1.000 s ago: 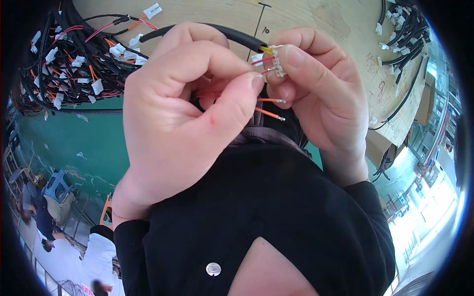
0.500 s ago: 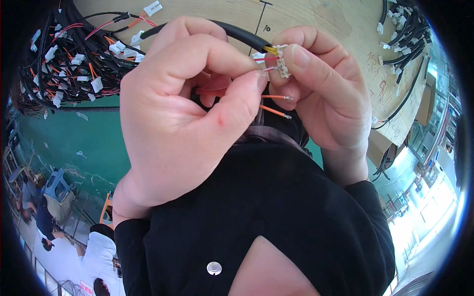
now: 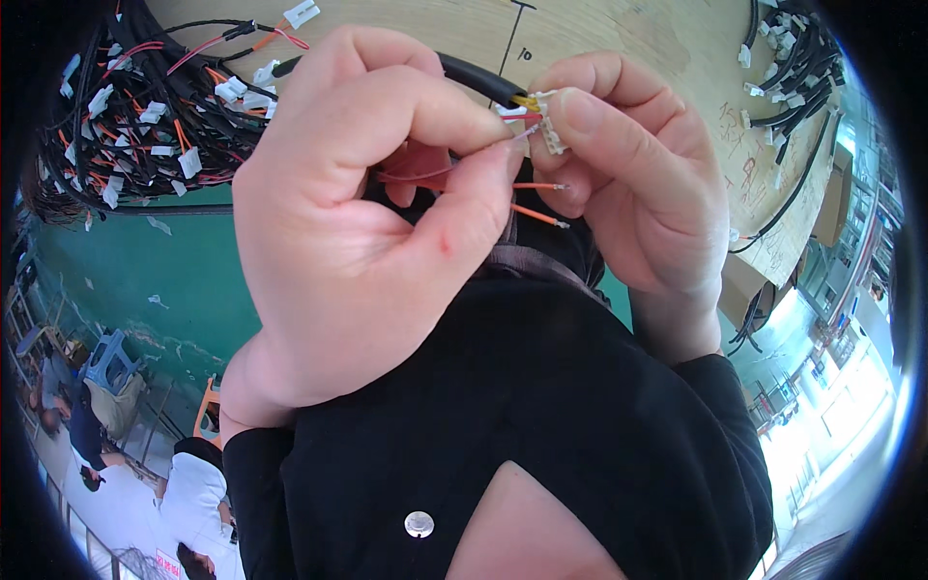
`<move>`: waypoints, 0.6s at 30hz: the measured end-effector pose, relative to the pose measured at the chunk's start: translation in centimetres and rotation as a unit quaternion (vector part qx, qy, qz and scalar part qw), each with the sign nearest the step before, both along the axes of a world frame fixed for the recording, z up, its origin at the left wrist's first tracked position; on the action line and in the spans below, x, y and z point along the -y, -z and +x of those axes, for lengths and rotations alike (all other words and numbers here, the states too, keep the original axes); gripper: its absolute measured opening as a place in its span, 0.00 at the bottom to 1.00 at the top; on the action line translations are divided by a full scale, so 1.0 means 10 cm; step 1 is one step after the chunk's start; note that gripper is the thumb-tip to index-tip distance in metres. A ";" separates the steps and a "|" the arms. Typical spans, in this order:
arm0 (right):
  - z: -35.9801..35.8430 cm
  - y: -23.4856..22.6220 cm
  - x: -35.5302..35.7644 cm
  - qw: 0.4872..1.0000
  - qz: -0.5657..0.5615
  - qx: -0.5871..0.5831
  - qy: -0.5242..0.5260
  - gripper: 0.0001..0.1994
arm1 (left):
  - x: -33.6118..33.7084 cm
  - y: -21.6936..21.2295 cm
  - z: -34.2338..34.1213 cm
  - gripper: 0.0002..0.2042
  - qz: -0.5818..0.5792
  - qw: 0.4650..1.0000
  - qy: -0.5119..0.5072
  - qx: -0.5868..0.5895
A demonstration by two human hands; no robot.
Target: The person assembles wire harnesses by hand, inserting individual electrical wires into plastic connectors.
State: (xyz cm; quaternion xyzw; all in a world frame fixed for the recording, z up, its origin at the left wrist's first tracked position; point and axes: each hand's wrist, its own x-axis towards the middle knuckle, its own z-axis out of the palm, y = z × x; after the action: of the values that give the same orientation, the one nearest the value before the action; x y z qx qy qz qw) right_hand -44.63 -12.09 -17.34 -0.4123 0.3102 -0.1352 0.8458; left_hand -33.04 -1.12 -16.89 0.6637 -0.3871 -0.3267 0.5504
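Pale wooden board lies beyond a white plastic connector pinched in our right hand; just left of it, our left hand pinches a thin pinkish wire, aimed across the connector's long axis.

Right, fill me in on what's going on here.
A person's right hand holds a small white plastic connector. The left hand pinches a thin pinkish wire, its end at the connector; whether it is seated can't be told. Two metal-tipped orange wires stick out below, outside the connector.
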 end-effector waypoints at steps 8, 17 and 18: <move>-0.02 0.02 0.02 0.998 0.060 0.010 -0.003 0.07 | 0.02 0.01 0.00 0.07 0.001 1.000 0.016 0.001; -0.02 -0.02 -0.02 0.995 -0.096 -0.024 -0.014 0.06 | 0.00 -0.04 0.02 0.05 0.018 0.999 0.032 0.002; -0.02 -0.02 -0.02 0.995 -0.097 -0.025 -0.014 0.06 | 0.01 -0.04 0.02 0.05 0.021 0.999 0.033 -0.003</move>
State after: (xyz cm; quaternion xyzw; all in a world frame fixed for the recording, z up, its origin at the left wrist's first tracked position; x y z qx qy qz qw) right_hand -44.83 -11.92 -17.13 -0.4996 0.3106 -0.1426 0.7960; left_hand -32.84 -1.18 -16.49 0.6609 -0.4007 -0.3545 0.5263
